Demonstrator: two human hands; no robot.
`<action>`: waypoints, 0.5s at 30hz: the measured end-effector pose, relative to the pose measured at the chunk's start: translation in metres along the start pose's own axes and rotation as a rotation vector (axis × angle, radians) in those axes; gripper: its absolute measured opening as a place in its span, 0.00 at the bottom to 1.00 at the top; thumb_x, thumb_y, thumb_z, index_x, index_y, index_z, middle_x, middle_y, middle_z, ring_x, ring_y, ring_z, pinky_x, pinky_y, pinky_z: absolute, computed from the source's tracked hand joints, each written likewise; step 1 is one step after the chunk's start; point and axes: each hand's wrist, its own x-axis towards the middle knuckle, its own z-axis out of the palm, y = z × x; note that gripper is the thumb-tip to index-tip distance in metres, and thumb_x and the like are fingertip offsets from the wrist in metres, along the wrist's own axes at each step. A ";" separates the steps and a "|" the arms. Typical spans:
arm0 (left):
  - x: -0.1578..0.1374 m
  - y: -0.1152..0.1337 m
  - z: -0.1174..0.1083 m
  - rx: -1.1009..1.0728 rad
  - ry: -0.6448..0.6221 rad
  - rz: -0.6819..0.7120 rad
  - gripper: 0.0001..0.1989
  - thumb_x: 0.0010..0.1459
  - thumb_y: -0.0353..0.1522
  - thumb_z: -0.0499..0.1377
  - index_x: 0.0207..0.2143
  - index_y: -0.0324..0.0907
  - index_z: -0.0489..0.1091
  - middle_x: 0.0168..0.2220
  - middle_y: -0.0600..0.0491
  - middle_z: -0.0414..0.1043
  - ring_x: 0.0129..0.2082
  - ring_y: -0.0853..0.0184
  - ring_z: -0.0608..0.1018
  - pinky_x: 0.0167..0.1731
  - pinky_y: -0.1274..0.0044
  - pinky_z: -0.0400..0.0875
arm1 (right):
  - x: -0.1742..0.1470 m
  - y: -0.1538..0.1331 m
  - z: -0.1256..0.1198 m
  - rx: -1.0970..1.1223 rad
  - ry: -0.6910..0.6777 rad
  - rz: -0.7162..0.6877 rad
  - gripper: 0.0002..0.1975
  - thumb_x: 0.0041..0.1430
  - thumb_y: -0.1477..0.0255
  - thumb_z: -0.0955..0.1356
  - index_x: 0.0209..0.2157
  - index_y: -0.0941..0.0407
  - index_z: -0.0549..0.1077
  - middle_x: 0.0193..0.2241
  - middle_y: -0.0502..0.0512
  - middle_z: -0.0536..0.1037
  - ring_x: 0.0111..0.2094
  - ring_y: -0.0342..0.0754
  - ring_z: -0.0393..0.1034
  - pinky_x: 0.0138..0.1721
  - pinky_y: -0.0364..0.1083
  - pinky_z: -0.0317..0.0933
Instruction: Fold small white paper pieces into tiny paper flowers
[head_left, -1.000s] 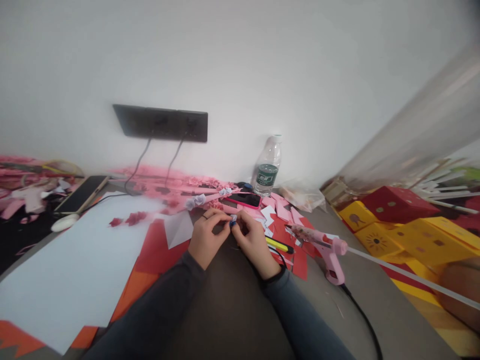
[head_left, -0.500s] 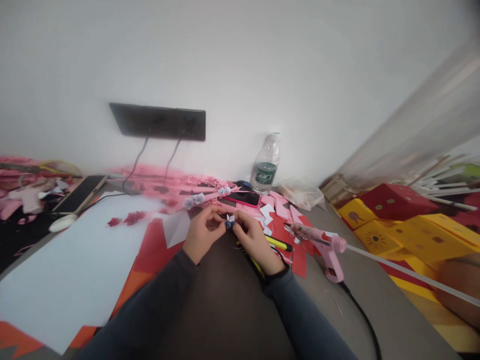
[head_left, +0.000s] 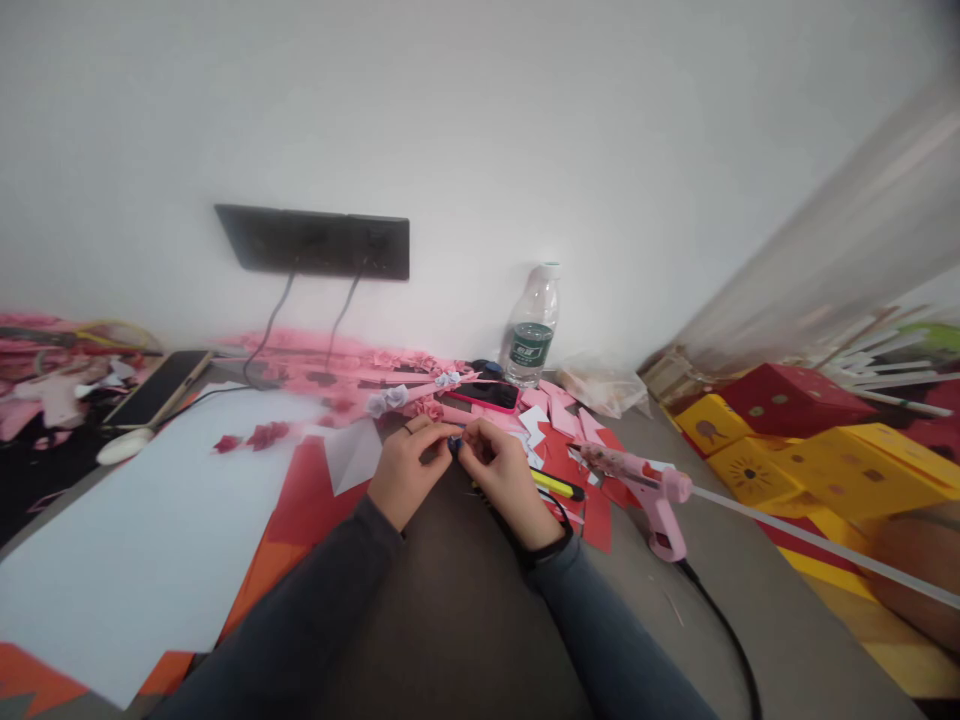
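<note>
My left hand (head_left: pixel 412 465) and my right hand (head_left: pixel 501 470) meet above the grey table, thumbs and fingertips pinched together. Between them is a small folded piece of paper (head_left: pixel 455 440), mostly hidden by the fingers; dark blue shows at the thumb tips. White and pink paper flowers (head_left: pixel 387 400) lie just beyond my left hand. A yellow and black utility knife (head_left: pixel 556 484) rests beside my right wrist, among red, pink and white paper scraps (head_left: pixel 559 455). A pink glue gun (head_left: pixel 651 492) with a glue stick lies farther right.
A large white sheet (head_left: pixel 157 520) lies over red and orange paper at left, near a phone (head_left: pixel 161 388). A water bottle (head_left: pixel 532 330) and a pink-edged phone (head_left: pixel 491 396) stand and lie behind. Yellow boxes (head_left: pixel 862 470) and another person's arm (head_left: pixel 919 565) are at right.
My fingers have closed in further over the small folded paper, whose white edges stood up in view before and are now largely covered. My right hand has shifted slightly left.
</note>
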 end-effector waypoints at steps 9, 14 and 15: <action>-0.001 -0.005 0.005 -0.089 0.022 -0.097 0.12 0.53 0.21 0.56 0.35 0.42 0.76 0.33 0.52 0.78 0.33 0.67 0.80 0.31 0.79 0.77 | 0.000 0.002 0.004 -0.081 0.111 -0.082 0.10 0.52 0.75 0.66 0.39 0.55 0.68 0.25 0.46 0.67 0.22 0.42 0.58 0.24 0.42 0.53; -0.002 -0.005 0.006 -0.132 0.031 -0.159 0.11 0.51 0.22 0.57 0.35 0.42 0.74 0.32 0.53 0.78 0.31 0.69 0.80 0.31 0.79 0.78 | 0.001 0.000 0.003 -0.142 0.100 -0.122 0.06 0.53 0.76 0.65 0.35 0.55 0.69 0.24 0.46 0.65 0.23 0.43 0.57 0.25 0.43 0.53; -0.002 -0.005 0.006 -0.141 0.035 -0.176 0.11 0.51 0.22 0.58 0.35 0.42 0.73 0.31 0.54 0.77 0.30 0.69 0.80 0.31 0.79 0.78 | 0.000 -0.001 0.003 -0.142 0.104 -0.111 0.05 0.53 0.76 0.65 0.33 0.55 0.68 0.23 0.46 0.64 0.22 0.43 0.56 0.24 0.43 0.52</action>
